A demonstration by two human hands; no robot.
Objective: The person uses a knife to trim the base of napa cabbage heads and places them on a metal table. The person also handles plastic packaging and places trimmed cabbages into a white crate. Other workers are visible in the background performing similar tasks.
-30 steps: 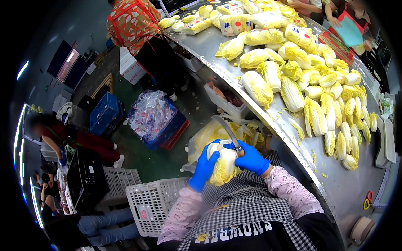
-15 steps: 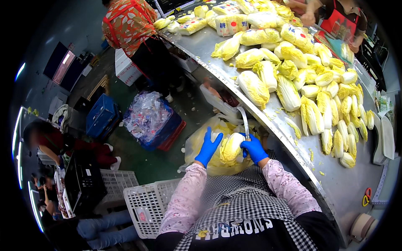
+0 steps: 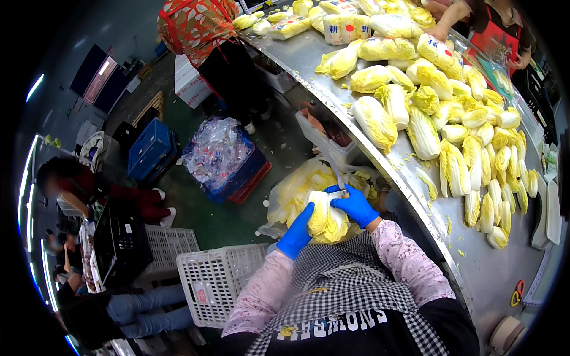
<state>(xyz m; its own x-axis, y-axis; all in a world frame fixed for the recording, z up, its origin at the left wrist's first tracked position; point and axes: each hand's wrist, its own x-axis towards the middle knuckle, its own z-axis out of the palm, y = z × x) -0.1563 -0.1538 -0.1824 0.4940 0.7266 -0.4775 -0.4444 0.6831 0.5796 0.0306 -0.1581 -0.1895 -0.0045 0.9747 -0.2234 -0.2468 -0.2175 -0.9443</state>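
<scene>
My left hand (image 3: 296,234), in a blue glove, grips the left side of a pale yellow napa cabbage (image 3: 326,226). My right hand (image 3: 353,206), also gloved blue, is shut on a knife (image 3: 339,178) whose blade points up and away from me; its fingers rest against the cabbage's upper right. Beyond my hands lies a clear plastic bag of yellow leaves (image 3: 285,196). To my right, many cabbage heads (image 3: 424,136), some in printed wrappers, cover the steel table (image 3: 487,282).
A white crate (image 3: 211,285) stands lower left, a blue bin of film (image 3: 219,157) beyond it. Blue crates (image 3: 148,151) stand farther left. Co-workers stand at the table's far side (image 3: 499,29), in an orange patterned top (image 3: 196,29), and at left (image 3: 136,202). Red-handled scissors (image 3: 516,292) lie right.
My left hand opened half a second ago and is now back against the cabbage. A co-worker across the table has lowered a teal sheet and reaches toward the cabbages.
</scene>
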